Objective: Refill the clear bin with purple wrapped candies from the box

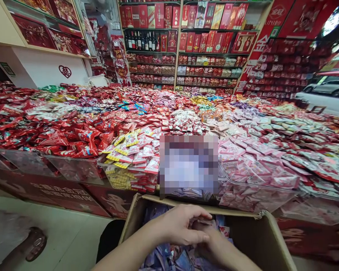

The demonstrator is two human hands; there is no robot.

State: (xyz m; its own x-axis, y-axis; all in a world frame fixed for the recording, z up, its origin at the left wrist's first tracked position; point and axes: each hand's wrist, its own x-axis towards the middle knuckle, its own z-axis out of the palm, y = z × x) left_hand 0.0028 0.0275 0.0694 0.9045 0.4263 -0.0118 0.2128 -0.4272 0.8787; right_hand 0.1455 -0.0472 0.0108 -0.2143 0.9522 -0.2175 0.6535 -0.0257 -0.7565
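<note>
An open cardboard box [271, 233] stands in front of me, holding many small purple-blue packets [161, 259]. Over these packets, my left hand [183, 226] is curved with its thumb and fingers apart, its fingertips over my right hand [210, 239]. The fingers of my right hand are mostly hidden behind the left one. Small pinkish packets show between and beside the two hands; which hand grips them is unclear. Just beyond the box, a blurred patch covers a bin with pale purple packets [189, 192].
Clear bins of red packets [81, 143], yellow and white packets [124, 150] and pink packets [254, 165] line the counter. Shelves with boxes and bottles [141, 41] stand behind. At the lower left are a person's foot in a sandal [36, 244] and the tiled floor [73, 233].
</note>
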